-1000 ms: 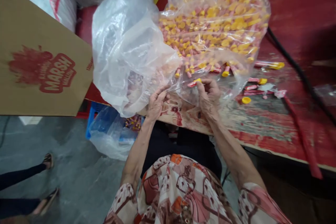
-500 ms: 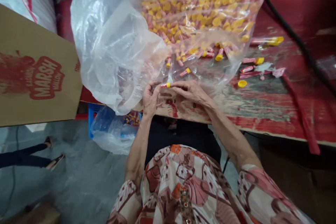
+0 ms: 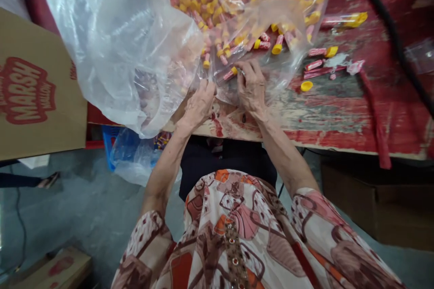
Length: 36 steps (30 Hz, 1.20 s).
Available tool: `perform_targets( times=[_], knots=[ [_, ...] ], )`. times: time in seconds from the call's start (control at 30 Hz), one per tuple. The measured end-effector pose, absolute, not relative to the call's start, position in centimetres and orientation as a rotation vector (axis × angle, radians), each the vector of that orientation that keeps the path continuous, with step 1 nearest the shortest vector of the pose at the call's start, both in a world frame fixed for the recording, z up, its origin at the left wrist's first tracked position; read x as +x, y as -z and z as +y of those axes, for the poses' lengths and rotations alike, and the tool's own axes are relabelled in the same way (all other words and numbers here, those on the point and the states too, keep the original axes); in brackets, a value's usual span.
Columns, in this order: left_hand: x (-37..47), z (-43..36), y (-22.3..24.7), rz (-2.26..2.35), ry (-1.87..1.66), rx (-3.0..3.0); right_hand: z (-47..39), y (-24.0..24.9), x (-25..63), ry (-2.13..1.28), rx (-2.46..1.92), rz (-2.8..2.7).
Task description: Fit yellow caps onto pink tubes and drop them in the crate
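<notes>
My left hand [image 3: 200, 101] is closed at the edge of the clear plastic, and what its fingers hold is hidden. Bent over the bag's near edge, my right hand [image 3: 251, 85] has its fingertips at the yellow cap of a small pink tube [image 3: 229, 73]; its fingers are curled together. Many more pink tubes with yellow caps fill the clear bag [image 3: 288, 13] beyond both hands. A cloudy white plastic bag [image 3: 118, 40] lies to the left of my left hand.
Loose tubes and a yellow cap [image 3: 306, 86] lie on the worn red table [image 3: 339, 119] at right, near a black cable [image 3: 389, 22]. A printed cardboard box [image 3: 40, 95] stands at left. Below the table edge is a blue crate [image 3: 109, 146].
The capped tube held between both hands is no longer visible. My right hand has moved forward to another tube in front of the bag. The camera view has shifted.
</notes>
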<state>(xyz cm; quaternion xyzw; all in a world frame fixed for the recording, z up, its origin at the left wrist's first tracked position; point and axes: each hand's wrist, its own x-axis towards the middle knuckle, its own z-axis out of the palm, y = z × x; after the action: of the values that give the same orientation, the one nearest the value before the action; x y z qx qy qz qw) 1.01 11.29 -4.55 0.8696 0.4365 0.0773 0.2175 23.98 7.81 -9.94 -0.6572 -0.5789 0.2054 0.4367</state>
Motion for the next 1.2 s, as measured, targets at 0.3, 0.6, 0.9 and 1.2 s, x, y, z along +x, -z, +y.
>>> perform_targets(
  times=[0.3,0.6,0.9,1.2],
  knots=[
    [-0.9,11.0,3.5,1.201,-0.352,1.921,8.0,11.1,24.8,-0.471,-1.642,-1.432],
    [0.8,9.2,2.8,1.36,-0.2,2.18,8.6,11.2,25.3,-0.342,-1.625,-1.416],
    [1.6,8.8,2.5,1.268,-0.644,0.99,13.6,10.9,28.0,-0.173,-2.084,-1.52],
    [2.1,7.7,4.1,1.478,-0.556,1.986,12.1,12.6,28.7,-0.12,-1.794,-1.324]
  ],
)
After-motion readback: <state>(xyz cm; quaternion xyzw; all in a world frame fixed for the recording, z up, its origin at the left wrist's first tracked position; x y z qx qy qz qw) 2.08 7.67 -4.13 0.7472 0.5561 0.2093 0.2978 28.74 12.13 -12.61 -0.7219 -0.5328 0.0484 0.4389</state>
